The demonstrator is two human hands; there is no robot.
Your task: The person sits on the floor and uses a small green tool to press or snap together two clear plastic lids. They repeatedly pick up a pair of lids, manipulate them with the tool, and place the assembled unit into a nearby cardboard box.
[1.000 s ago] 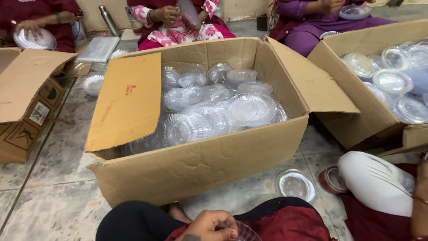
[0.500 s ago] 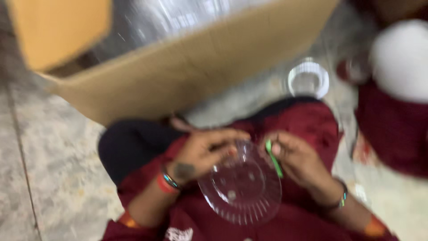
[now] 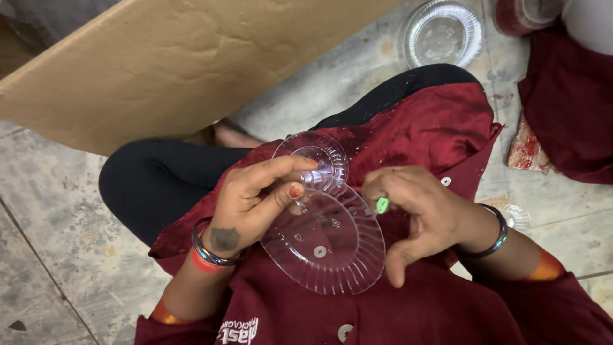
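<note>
I look down at my lap, covered in maroon cloth. My left hand (image 3: 255,204) pinches the upper rim of a clear ribbed oval plastic dish (image 3: 329,252), which is tilted over my lap. A smaller clear plastic dish (image 3: 313,152) lies just behind it on my knee, touching it. My right hand (image 3: 428,217) is at the oval dish's right rim. A small green piece (image 3: 382,205) is pinched between its thumb and forefinger, and what it is I cannot make out.
A big cardboard box wall (image 3: 191,64) stands right in front of my knees. A clear round lid (image 3: 440,32) lies on the stone floor at the far right. Another person's maroon clothing (image 3: 568,115) is on the right edge.
The view has dropped from the open box of clear containers to my lap. Both hands now hold the oval dish closer and steadier than half a second ago.
</note>
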